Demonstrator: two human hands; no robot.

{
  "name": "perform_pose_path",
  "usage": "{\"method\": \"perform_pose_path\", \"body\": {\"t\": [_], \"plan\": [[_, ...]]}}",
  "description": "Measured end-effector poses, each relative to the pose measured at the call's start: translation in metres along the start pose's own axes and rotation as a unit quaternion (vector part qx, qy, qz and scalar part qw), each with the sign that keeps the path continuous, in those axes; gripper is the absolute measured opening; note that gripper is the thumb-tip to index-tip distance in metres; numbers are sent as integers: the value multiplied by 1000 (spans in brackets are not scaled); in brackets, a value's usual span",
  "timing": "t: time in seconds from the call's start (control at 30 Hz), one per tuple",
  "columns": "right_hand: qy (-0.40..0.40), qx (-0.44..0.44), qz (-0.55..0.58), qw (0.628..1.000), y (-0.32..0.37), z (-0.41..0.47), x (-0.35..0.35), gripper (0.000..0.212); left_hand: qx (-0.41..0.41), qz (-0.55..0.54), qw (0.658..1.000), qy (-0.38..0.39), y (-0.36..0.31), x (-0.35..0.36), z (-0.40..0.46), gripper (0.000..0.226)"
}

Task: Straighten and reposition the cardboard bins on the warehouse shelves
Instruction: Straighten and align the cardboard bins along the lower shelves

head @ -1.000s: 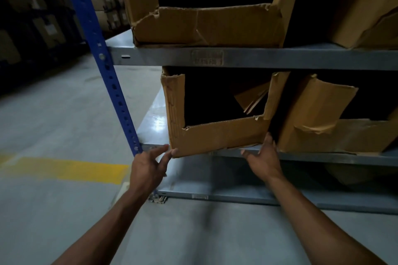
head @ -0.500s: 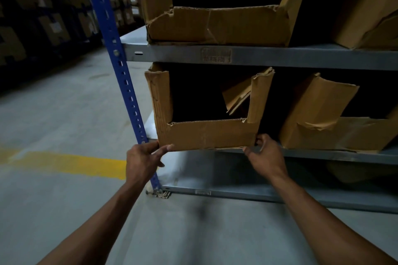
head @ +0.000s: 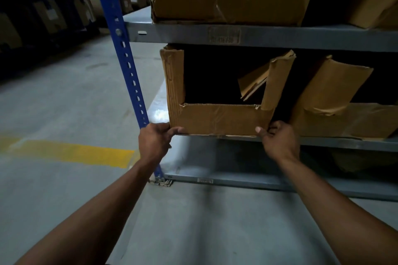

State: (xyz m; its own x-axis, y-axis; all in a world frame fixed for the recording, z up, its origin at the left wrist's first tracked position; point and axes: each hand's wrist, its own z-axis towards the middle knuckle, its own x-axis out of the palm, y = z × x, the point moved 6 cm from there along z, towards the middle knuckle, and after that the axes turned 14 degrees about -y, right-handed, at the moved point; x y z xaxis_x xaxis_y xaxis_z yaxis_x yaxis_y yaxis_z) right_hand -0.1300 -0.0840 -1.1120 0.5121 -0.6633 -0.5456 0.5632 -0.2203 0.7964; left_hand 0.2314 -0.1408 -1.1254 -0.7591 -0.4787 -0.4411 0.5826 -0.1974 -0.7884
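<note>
While the person leans toward the rack, both bare hands are on one worn cardboard bin [head: 217, 119] that sits on the middle grey shelf [head: 344, 143], at its left end just beside the blue upright [head: 127, 58]. The left hand [head: 154, 141] grasps the bin's lower left corner, thumb laid along the bottom edge of the front panel. The right hand [head: 277, 141] pinches the lower right corner, thumb on the front face and fingers curled behind it. The bin's front is cut low, its left wall stands upright, and a torn flap [head: 277, 79] leans at its right side. A second battered bin [head: 336, 103] stands just beside it on the same shelf. Another bin [head: 226, 0] rests on the upper shelf [head: 280, 36] above. A yellow floor line [head: 71, 153] crosses the concrete aisle to the left.
</note>
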Motion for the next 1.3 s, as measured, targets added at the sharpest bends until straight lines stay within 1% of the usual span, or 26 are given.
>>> {"method": "perform_pose_path", "body": {"t": [0.03,0.1,0.13,0.23,0.27,0.3,0.4,0.47,0.6,0.8,0.87,0.93,0.97,1.07,1.17,1.3], "plan": [[-1,3,2,1000,1,1,2,25,4,21,1000,-10,3,2,4,34],[1,8,2,1000,2,6,5,37,12,78,996,-41,6,4,9,49],[4,6,3,1000,1,9,7,40,13,99,993,-59,8,5,10,56],[4,1,5,1000,2,12,12,32,29,112,989,-89,7,11,11,74],[1,1,4,1000,1,12,12,29,31,109,990,-90,6,12,11,75],[-2,1,6,1000,-1,11,13,26,32,105,990,-90,6,13,12,72],[17,6,33,999,-5,9,17,17,24,96,991,-92,8,12,16,53],[35,11,59,998,-7,7,22,20,12,89,991,-95,12,10,18,47],[41,6,73,996,-11,10,28,24,9,76,992,-95,11,8,16,47],[38,6,49,998,-17,5,27,35,-56,50,993,-94,13,8,10,62],[20,1,-2,1000,-21,4,26,40,-61,50,993,-90,19,8,6,59],[-15,-22,-65,998,-22,5,23,43,-53,55,992,-98,26,8,4,55],[-33,-28,-78,996,-21,6,23,42,-51,62,991,-105,29,8,5,53],[-66,-18,-69,995,-18,7,22,34,-46,72,990,-110,30,11,8,45],[-80,-21,-64,995,-16,6,23,23,-35,77,990,-108,29,15,9,40],[-90,-34,-79,992,-14,2,27,26,-35,102,986,-125,31,13,13,42]]}}
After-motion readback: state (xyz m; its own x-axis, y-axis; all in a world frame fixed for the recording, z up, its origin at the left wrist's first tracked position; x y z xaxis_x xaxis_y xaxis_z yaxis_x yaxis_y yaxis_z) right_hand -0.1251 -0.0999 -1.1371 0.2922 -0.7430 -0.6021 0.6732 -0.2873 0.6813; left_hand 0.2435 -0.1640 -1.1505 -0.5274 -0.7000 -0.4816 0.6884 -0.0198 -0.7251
